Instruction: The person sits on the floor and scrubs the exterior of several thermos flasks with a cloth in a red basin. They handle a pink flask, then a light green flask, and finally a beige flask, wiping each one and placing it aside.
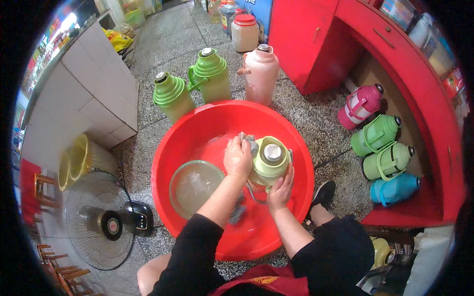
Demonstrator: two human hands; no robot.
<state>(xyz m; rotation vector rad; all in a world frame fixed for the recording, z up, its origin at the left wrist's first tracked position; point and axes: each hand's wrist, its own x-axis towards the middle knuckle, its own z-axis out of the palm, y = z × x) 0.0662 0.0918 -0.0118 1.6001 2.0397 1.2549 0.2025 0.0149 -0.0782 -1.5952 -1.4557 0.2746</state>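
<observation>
A pale yellow-green thermos flask (264, 166) with a silvery stopper (273, 152) stands in a wide red plastic basin (233, 254). My right hand (281, 188) holds the flask's near right side. Against its left side, my left hand (238, 156) grips a grey cloth (250, 142); the hand looks wet. Left of the flask, a bowl (195, 187) of cloudy water sits inside the basin. Another dark grey scrubbing pad or cloth (237, 214) lies on the basin floor, partly behind my left forearm. The flask's lower part is mostly hidden.
Two green thermos flasks (214, 76) and a pink one (261, 76) stand beyond the basin. Several flasks, one of them blue (394, 189), line the red counter (303, 40) on the right. A standing fan (100, 222) and yellow bins (92, 159) are at left.
</observation>
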